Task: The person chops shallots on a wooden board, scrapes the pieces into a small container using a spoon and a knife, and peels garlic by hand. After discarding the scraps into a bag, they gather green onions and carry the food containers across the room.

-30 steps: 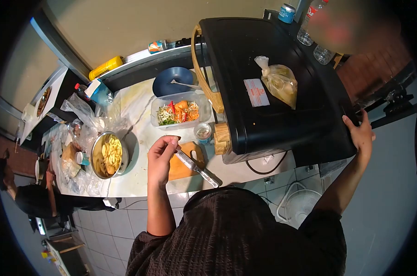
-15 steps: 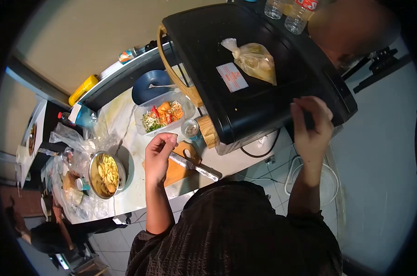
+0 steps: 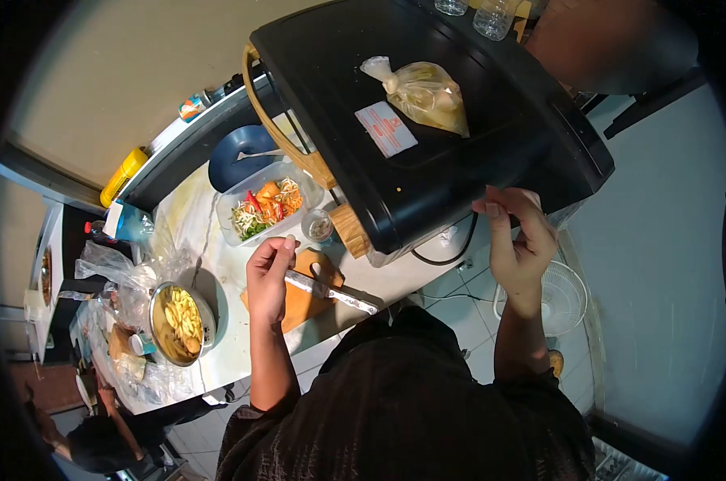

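Note:
My left hand (image 3: 268, 272) is raised over the table, its thumb pressed near the curled fingers. Whatever lies between those fingertips, if anything, is too small to make out. Below it, a knife (image 3: 331, 292) with a patterned handle lies across a wooden cutting board (image 3: 303, 309). My right hand (image 3: 522, 236) hovers by the front edge of a black-topped appliance (image 3: 451, 172), thumb and fingertips close together; I cannot make out anything in them. On that black top rest a tied clear bag (image 3: 427, 96) of yellowish food and a white card (image 3: 386, 128) with red print.
Left on the table stand a container (image 3: 255, 228) of sprouts and chillies, a glass jar (image 3: 317, 227), a dark blue bowl (image 3: 225, 164) and a metal pot (image 3: 207, 325) holding yellow pieces. A white basket (image 3: 567, 297) is on the floor. Another person (image 3: 106, 437) is at far left.
My right hand has moved left and down, nearer the appliance's front edge. The view has shifted slightly, so the table and appliance sit further left. My left hand remains over the board.

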Demonstrator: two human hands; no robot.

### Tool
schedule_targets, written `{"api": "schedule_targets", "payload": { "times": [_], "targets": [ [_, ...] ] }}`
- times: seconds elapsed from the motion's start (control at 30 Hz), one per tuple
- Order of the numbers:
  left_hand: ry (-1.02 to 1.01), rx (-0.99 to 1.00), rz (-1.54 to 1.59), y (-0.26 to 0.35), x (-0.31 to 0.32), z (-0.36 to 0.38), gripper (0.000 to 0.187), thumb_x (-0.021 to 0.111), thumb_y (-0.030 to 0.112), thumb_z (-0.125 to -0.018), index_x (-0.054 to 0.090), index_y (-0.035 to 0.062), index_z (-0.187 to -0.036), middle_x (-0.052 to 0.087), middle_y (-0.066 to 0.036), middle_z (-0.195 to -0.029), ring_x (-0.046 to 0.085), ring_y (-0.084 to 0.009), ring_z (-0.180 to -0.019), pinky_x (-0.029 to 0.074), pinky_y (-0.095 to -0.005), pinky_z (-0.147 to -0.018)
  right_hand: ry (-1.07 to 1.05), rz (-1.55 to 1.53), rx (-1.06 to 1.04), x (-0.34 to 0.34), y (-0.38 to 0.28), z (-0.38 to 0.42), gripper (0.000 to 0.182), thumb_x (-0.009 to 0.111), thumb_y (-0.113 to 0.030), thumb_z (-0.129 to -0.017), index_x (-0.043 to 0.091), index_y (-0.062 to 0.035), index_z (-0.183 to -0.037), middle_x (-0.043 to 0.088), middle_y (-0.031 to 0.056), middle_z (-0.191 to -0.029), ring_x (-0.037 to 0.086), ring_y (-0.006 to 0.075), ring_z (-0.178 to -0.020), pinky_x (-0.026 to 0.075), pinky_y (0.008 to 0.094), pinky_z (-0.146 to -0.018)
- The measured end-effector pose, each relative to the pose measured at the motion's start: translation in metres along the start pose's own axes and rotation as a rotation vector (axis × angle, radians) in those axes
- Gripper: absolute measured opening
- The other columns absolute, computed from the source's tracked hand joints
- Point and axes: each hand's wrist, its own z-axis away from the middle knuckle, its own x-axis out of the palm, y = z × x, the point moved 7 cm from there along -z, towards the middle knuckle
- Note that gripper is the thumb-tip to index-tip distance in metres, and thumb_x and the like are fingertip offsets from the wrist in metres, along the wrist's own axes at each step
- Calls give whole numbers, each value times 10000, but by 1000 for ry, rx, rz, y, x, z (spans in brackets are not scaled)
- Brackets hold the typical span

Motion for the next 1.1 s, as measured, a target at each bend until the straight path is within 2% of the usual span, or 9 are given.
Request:
{"api": "schedule_targets", "payload": {
  "times": [0.07,0.13,0.23,0.63,0.77,0.8,0.9,0.93,1.1],
  "targets": [
    [14,1,-1,1,6,3,186,650,210,-971,656,39,-899,539,41,-742,436,-58,-684,344,-226,-643,10,-50,-6,-4,6,-7,90,707,21,-798,729,-9,-880,742,72,-839,666,218,-753,461,324,-760],
    [34,7,-2,1,12,6,170,626,199,-982,632,46,-907,526,36,-752,442,-61,-690,342,-224,-644,-82,-43,-154,-4,6,-14,109,748,8,-768,731,-23,-872,743,68,-840,672,210,-767,468,330,-765],
    [128,61,49,-1,20,8,170,657,185,-965,656,38,-880,537,51,-744,439,-54,-700,343,-228,-653,-115,-50,-201,-6,10,-24,141,792,-12,-732,732,-41,-856,738,63,-827,671,205,-772,474,338,-766],
    [378,156,165,-8,41,19,168,629,179,-979,632,36,-890,480,42,-690,405,-61,-655,319,-227,-609,-269,-132,-320,-15,48,-47,255,847,-39,-676,698,-114,-869,692,3,-839,656,190,-783,456,335,-746],
    [465,165,182,-10,38,19,149,629,176,-982,652,56,-898,479,66,-687,394,-31,-645,313,-200,-599,-273,-157,-346,-15,57,-52,265,850,-38,-671,695,-118,-871,693,0,-841,653,183,-781,450,331,-743],
    [455,159,204,-10,37,18,131,626,166,-985,664,61,-917,541,63,-723,414,-24,-651,321,-186,-604,-269,-164,-348,-16,58,-53,270,851,-38,-671,694,-117,-877,694,1,-843,653,183,-783,450,331,-741],
    [495,156,218,-7,34,12,117,626,154,-983,666,52,-942,613,41,-794,454,-23,-677,342,-179,-624,-263,-177,-354,-16,61,-57,278,851,-39,-673,692,-115,-888,699,3,-847,654,181,-786,452,331,-741],
    [492,176,225,-3,36,10,111,621,143,-985,663,42,-964,653,13,-866,488,-26,-710,361,-180,-647,-260,-183,-362,-16,60,-58,281,851,-40,-675,691,-114,-893,701,5,-849,655,180,-786,454,330,-743],
    [465,196,200,11,35,1,113,616,138,-985,648,39,-940,622,3,-860,476,-40,-712,361,-194,-655,-237,-197,-363,-13,63,-62,292,850,-42,-680,686,-115,-910,705,9,-848,658,184,-784,458,331,-743]
  ]
}}
